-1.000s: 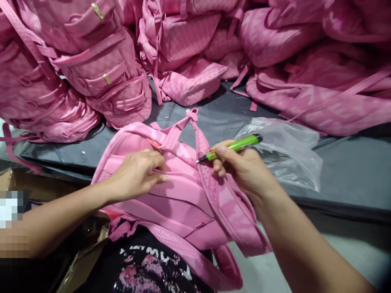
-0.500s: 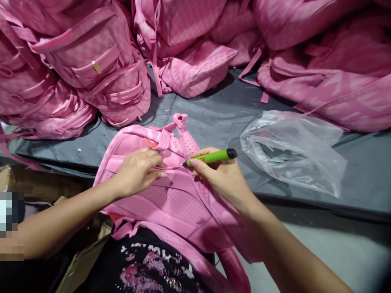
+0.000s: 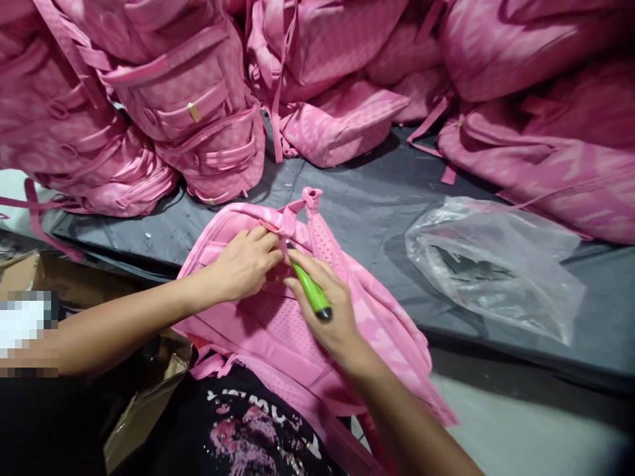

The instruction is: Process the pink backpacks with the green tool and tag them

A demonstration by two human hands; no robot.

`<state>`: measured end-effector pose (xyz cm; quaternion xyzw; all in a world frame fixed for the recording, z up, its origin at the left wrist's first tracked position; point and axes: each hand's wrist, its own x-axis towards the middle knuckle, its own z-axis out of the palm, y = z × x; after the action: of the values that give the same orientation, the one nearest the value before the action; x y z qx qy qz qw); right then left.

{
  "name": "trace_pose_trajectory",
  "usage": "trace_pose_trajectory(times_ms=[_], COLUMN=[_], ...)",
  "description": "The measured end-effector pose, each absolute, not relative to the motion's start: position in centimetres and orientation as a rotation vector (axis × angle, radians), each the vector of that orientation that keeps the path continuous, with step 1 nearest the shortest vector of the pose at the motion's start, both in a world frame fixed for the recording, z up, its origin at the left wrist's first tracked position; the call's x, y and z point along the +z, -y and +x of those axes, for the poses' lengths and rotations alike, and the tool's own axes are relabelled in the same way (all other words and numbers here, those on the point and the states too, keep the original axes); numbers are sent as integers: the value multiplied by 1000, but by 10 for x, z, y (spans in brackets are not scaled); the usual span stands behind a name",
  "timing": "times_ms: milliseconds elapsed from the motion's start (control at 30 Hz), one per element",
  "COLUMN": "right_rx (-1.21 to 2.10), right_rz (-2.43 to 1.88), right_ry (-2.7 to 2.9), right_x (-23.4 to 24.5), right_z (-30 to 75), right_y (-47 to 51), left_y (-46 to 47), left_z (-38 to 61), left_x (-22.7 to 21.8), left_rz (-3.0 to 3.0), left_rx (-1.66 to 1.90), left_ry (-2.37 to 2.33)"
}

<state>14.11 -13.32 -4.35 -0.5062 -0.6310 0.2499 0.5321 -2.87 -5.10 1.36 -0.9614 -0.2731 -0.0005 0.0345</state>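
A pink backpack (image 3: 297, 350) lies tilted across my lap and against the table edge, its perforated back panel and straps facing me. My right hand (image 3: 325, 301) is closed around a green marker (image 3: 311, 287) with black ends. The marker's tip points up and away from me, close to the fabric near the top of the backpack. My left hand (image 3: 248, 263) has its fingers bent and pinched on the upper part of the backpack, beside a small red label (image 3: 269, 227). Exactly what fold those fingertips grip is partly hidden.
Stacked pink backpacks (image 3: 198, 119) line the back of the grey-covered table (image 3: 362, 198). A crumpled clear plastic bag (image 3: 520, 264) lies on the table to the right. Cardboard boxes (image 3: 143, 410) stand low at my left.
My right hand has turned, swinging the marker from sideways to pointing away from me, and come closer to my left hand. The view has shifted slightly, moving the scene rightward.
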Motion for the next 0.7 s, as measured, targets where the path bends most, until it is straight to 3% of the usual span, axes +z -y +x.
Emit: trace_pose_trajectory(times_ms=[233,367,533,700], right_rx=[171,143,65,107], right_rz=[-1148,-1161,-1057,-1073], right_ry=[1670,1691,1749,1687], right_x=[-126,-115,-87,-88], right_z=[169,170,119,93], right_y=[122,128,98,98], left_y=[17,15,21,-2], left_z=[-89,-122,-85,-51], left_x=[22,34,31,22], left_rz=[-2758,-2701,-2748,-2824], left_rx=[-17,-75,-251,52], left_ry=[848,827,1021,1248])
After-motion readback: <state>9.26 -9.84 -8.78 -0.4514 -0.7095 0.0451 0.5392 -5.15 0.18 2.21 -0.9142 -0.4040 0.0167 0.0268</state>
